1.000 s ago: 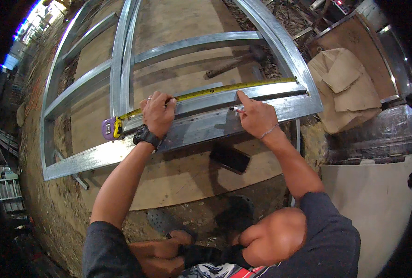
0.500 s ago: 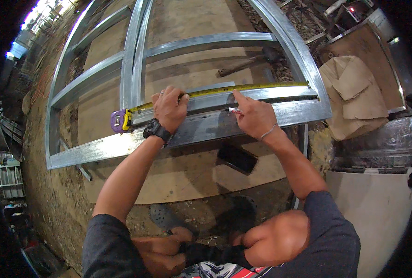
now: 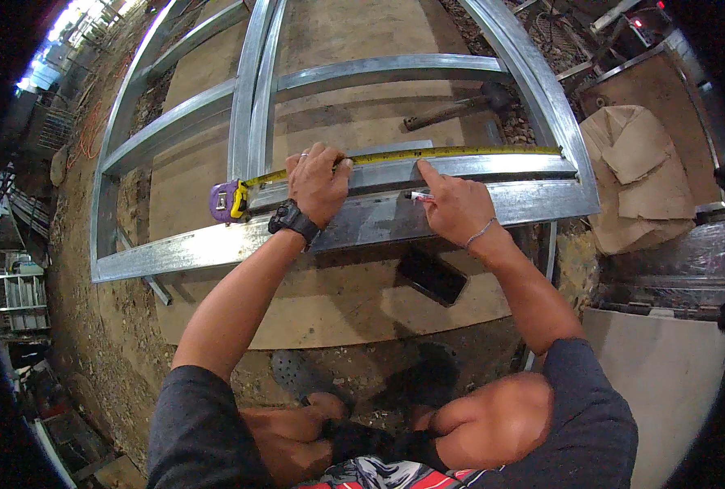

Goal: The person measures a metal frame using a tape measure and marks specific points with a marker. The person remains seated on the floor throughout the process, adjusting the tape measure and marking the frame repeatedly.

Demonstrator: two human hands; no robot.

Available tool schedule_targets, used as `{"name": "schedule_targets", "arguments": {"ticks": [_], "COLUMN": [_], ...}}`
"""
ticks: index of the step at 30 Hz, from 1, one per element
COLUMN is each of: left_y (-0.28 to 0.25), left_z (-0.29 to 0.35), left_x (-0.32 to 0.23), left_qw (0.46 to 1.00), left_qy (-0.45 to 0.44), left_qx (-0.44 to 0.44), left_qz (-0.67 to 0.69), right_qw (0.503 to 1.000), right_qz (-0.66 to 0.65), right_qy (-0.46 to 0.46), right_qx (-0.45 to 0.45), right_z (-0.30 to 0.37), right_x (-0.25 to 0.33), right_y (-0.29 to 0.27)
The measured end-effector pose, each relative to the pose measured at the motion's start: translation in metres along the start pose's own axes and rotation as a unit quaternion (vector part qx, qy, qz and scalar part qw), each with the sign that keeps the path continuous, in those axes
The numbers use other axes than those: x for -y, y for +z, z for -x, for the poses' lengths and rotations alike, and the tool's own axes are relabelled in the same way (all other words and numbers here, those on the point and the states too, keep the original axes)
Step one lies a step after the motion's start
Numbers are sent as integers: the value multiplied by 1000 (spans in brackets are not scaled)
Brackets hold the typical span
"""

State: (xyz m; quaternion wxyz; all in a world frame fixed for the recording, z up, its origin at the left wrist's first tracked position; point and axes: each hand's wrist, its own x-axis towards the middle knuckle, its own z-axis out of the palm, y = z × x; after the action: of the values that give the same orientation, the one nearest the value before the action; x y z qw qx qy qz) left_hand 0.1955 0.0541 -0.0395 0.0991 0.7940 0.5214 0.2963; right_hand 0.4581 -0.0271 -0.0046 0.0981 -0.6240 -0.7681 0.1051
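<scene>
A yellow tape measure blade [image 3: 476, 151] runs along a silver metal bar of the frame [image 3: 505, 169], its far end at the right upright. The purple and yellow tape measure case [image 3: 227, 201] sits at the left end of the blade. My left hand [image 3: 320, 184], with a black watch on its wrist, closes over the blade and bar, its thumb along the tape. In my right hand [image 3: 457, 205] is a marker pen [image 3: 419, 196] with a dark tip, gripped by curled fingers. My right index finger stretches out and touches the bar just below the blade.
A black phone [image 3: 432, 276] lies on the brown board [image 3: 330, 318] before me. Inside the metal frame lies a hammer [image 3: 452, 112]. Folded brown cardboard [image 3: 635, 163] is at the right, with a pale panel [image 3: 660, 367] nearer me. Metal bars cross the frame's far part.
The whole view has shifted slightly, so the frame appears farther right. Against the tape and bar, both hands stay nearly where they were, with the marker pen still in the right.
</scene>
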Motion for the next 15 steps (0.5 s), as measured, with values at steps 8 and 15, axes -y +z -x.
{"name": "schedule_targets", "arguments": {"ticks": [8,15], "left_y": [-2,0], "left_z": [-2,-1], "left_x": [-4,-1], "left_qw": [1000,1000], "left_qy": [-7,0], "left_qx": [10,6], "left_qz": [6,1], "right_qw": [1000,999], "right_qz": [-1,-22], "right_qy": [4,-33], "right_qx": [4,-5], "right_z": [1,-4], "right_x": [1,15], "right_y": [-2,-1]}}
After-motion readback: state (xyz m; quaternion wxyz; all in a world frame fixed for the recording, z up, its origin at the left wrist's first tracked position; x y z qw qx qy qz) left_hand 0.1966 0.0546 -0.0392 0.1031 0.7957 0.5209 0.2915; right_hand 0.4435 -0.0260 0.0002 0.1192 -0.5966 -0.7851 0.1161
